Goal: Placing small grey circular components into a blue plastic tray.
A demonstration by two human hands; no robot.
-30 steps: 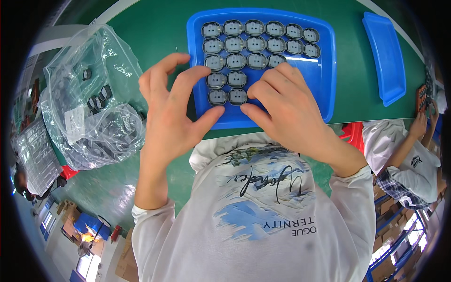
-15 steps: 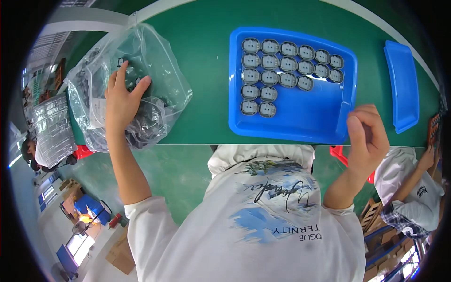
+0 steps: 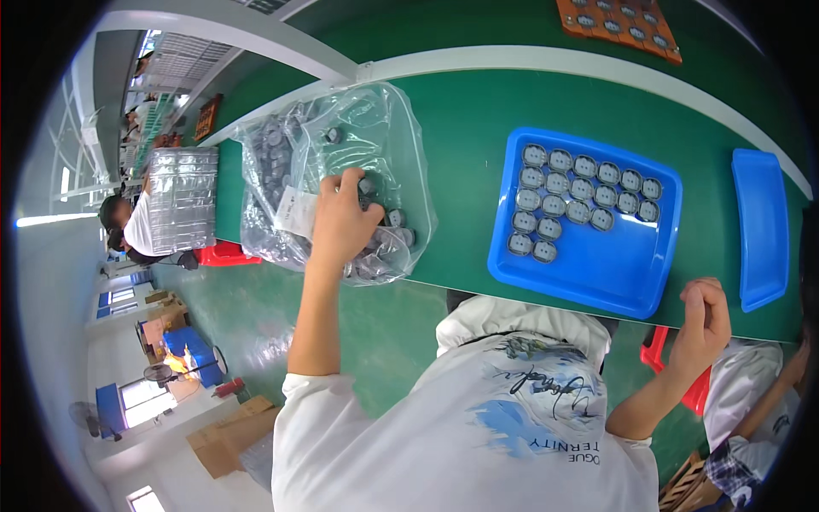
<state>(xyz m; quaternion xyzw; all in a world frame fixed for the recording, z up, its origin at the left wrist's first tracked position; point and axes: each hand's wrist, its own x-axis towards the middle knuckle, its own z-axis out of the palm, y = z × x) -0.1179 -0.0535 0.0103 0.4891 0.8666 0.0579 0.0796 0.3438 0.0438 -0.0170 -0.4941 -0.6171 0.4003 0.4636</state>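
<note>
My left hand (image 3: 339,224) reaches into a clear plastic bag (image 3: 401,128) on the left of the green table. Its fingers are bent but apart, and the thumb stands away from them. A small rounded grey part (image 3: 367,186) lies between fingertips and thumb, not visibly gripped. More such parts lie in the bag. To the right, a blue tray (image 3: 597,273) holds rows of rounded grey parts (image 3: 582,189), its lower right portion bare. My right hand (image 3: 706,317) is closed off the tray's near right corner, by the table edge; anything inside its curled fingers is hidden.
A second blue tray (image 3: 762,230) lies at the far right. An orange board (image 3: 620,26) with grey parts sits beyond the white rail (image 3: 512,58). A silvery wrapped stack (image 3: 182,200) stands at left. Red stools (image 3: 229,253) and other people are at both sides.
The view has shifted, so the table appears lower and further right. My left fingers, spread before, now bend down among the parts in the bag. My right hand stays curled; the tray's rows look the same.
</note>
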